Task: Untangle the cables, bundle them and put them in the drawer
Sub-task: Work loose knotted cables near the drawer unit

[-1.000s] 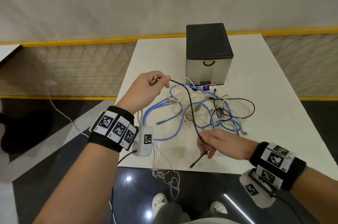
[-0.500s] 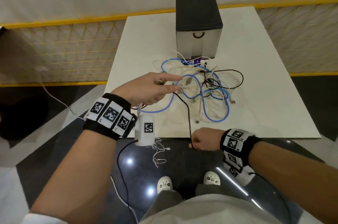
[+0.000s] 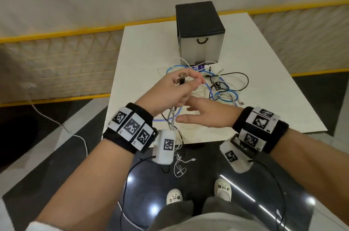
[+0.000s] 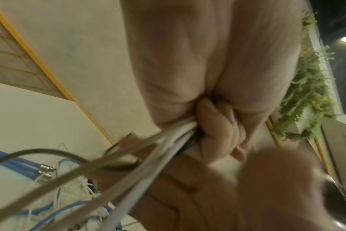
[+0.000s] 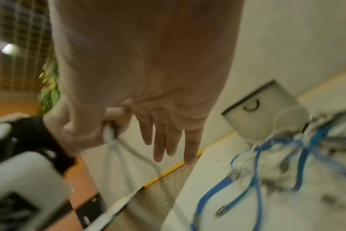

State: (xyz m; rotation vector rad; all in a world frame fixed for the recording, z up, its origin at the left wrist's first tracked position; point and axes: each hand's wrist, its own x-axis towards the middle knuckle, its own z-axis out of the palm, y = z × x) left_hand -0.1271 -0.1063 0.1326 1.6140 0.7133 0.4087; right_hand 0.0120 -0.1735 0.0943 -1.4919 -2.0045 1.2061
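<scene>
A tangle of blue, white and black cables (image 3: 224,89) lies on the white table (image 3: 143,57) in front of the black drawer box (image 3: 200,30), whose drawer is closed. My left hand (image 3: 188,84) is raised over the tangle and pinches a USB plug (image 3: 182,77). Several white and black cable strands (image 3: 172,117) run out of the bottom of its fist; in the left wrist view its fingers (image 4: 217,125) curl round these strands (image 4: 168,136). My right hand (image 3: 188,115) lies just below it, fingers straight and holding nothing (image 5: 168,140).
Thin white cables (image 3: 179,166) hang over the table's front edge toward the dark floor. A yellow-railed mesh fence (image 3: 66,60) runs behind and beside the table. The drawer's handle (image 3: 202,41) faces me. My shoes (image 3: 174,195) stand under the near edge.
My right hand let go of the black cable at the table's front edge and moved up, open, under my left hand. The left hand now holds the plug upright.
</scene>
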